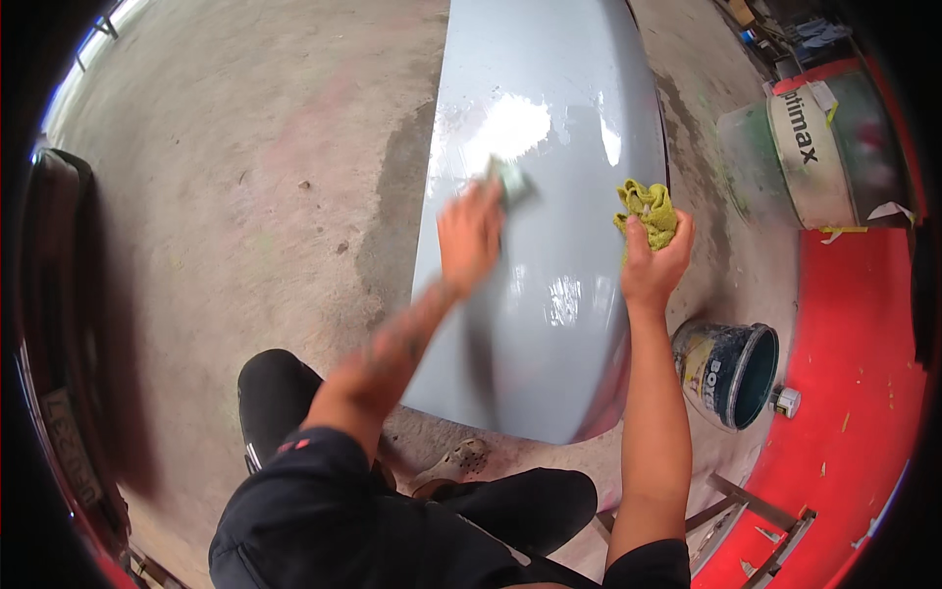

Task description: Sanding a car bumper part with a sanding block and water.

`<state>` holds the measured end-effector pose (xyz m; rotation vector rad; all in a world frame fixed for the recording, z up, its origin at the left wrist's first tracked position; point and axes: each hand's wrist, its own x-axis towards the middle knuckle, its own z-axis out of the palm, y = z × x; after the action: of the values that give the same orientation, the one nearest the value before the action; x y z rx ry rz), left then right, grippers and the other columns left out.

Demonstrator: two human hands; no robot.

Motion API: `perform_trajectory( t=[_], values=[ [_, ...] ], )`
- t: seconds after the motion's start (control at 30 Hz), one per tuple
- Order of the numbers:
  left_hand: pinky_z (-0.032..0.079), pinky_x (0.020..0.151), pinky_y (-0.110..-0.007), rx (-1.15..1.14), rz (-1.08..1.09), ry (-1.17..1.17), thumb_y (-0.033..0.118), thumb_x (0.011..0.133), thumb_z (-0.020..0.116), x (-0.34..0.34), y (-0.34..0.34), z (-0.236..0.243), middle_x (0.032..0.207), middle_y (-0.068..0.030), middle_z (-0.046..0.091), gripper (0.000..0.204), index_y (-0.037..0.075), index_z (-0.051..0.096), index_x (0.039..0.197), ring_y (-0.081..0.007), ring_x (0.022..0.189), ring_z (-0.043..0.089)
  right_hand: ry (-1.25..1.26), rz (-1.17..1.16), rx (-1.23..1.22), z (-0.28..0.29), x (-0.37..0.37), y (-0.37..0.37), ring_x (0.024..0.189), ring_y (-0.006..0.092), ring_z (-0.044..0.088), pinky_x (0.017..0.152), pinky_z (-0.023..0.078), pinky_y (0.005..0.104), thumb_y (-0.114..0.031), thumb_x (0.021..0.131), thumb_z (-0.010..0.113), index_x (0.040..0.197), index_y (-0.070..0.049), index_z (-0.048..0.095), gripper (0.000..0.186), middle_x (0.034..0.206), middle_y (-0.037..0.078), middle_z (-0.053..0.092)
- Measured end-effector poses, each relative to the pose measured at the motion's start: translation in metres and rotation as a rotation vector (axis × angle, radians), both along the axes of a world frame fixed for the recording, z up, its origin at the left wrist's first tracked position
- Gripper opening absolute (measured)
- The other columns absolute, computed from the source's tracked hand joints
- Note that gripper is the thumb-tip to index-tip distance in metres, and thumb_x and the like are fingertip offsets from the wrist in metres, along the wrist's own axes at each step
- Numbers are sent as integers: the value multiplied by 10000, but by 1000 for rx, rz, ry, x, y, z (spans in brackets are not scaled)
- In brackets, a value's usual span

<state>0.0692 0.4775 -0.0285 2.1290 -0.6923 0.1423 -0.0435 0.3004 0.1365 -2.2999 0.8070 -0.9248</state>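
A long, curved grey car body panel (pixel 549 236) lies before me, its wet-looking surface carrying bright reflections. My left hand (pixel 471 231) is over the panel's left half, smeared by motion, with its fingers closed on a blurred greenish pad (pixel 515 184). The pad appears to be against the panel; its exact kind is too smeared to tell. At the panel's right edge, my right hand (pixel 659 257) grips a bunched yellow-green cloth (pixel 650 208), thumb on the near side.
Right of the panel stands an open dark bucket (pixel 711 378), with a small can (pixel 785 401) beside it. A large drum (pixel 800 152) is farther back by a red surface (pixel 854 344). A metal stand (pixel 770 535) is at lower right, and a vehicle (pixel 69 363) is at far left.
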Motion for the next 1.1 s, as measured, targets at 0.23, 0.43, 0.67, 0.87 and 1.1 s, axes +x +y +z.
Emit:
perform_trajectory(
  t=[0.23, 0.43, 0.67, 0.87, 1.1],
  values=[
    [426, 969, -446, 4, -288, -184, 150, 824, 718, -21, 60, -22, 1437, -182, 553, 565, 172, 606, 1378, -331, 1228, 576, 4, -4, -18, 2, -1, 3, 999, 325, 568, 895, 459, 429, -166, 809, 742, 1133, 4, 532, 423, 1097, 156, 526],
    [434, 945, -478, 60, 106, 55, 226, 987, 566, 94, 9, -25, 1389, -178, 566, 432, 172, 547, 1415, -380, 1132, 552, 21, -4, 20, -2, 2, 7, 1001, 334, 568, 897, 460, 434, -184, 813, 746, 1125, 8, 540, 419, 1100, 161, 531],
    [394, 1024, -502, 47, -96, 337, 116, 864, 719, -229, 131, 22, 1484, -194, 460, 659, 166, 483, 1477, -382, 1285, 495, 81, -31, -108, 2, -6, -9, 1017, 359, 565, 894, 464, 454, -204, 821, 743, 1111, 8, 547, 409, 1102, 171, 535],
    [435, 945, -507, 132, 308, 178, 101, 903, 642, -99, 117, -18, 1319, -217, 611, 489, 79, 554, 1383, -414, 1171, 580, 45, 42, -126, -5, 7, -5, 1021, 370, 571, 901, 468, 461, -247, 800, 766, 1123, 5, 553, 462, 1112, 184, 544],
    [435, 1033, -537, -62, 81, 127, 13, 824, 629, -279, 74, 102, 1253, -229, 662, 473, 82, 635, 1292, -416, 1211, 604, 79, 87, -273, -4, 5, -19, 1074, 374, 548, 943, 453, 464, -259, 779, 775, 1139, 5, 556, 497, 1138, 198, 554]
  ],
)
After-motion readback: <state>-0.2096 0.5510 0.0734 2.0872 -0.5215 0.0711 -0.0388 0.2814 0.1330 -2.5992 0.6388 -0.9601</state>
